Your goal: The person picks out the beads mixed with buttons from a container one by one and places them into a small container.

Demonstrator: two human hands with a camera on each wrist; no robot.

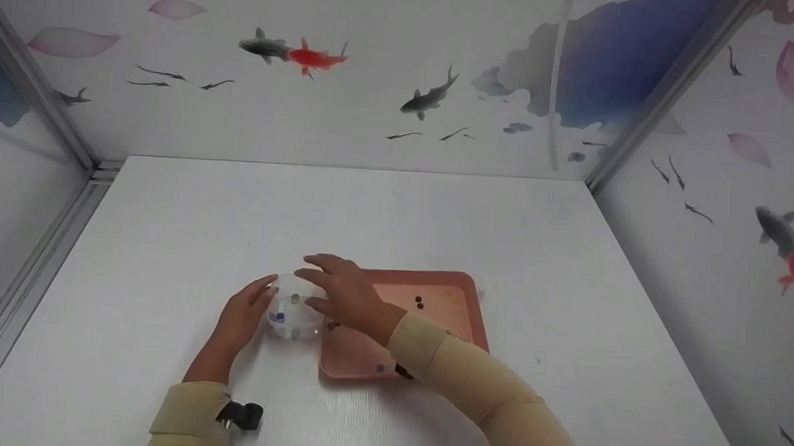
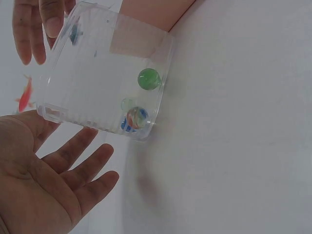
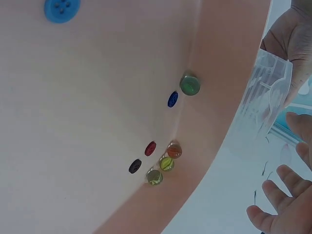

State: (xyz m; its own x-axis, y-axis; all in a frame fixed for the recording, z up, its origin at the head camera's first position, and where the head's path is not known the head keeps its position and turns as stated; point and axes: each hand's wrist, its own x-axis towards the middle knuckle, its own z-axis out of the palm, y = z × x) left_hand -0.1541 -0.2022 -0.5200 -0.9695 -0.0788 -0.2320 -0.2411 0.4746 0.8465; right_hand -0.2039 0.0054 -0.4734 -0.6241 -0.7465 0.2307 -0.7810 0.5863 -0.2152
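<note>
A clear plastic tub stands at the left edge of the pink tray. In the left wrist view it holds several glass marbles, among them a green marble and a striped marble beside blue ones. My left hand is at the tub's left side, fingers extended along its wall and fingertips right at the rim. Over the tub's right side is my right hand, its fingers spread and nothing between them. Parts of the tub are hidden behind the right hand.
The pink tray lies right of the tub, partly under my right forearm. In it are several glass marbles, such as a green marble, and several buttons, including a large blue button and a red button. Printed panels surround the white table.
</note>
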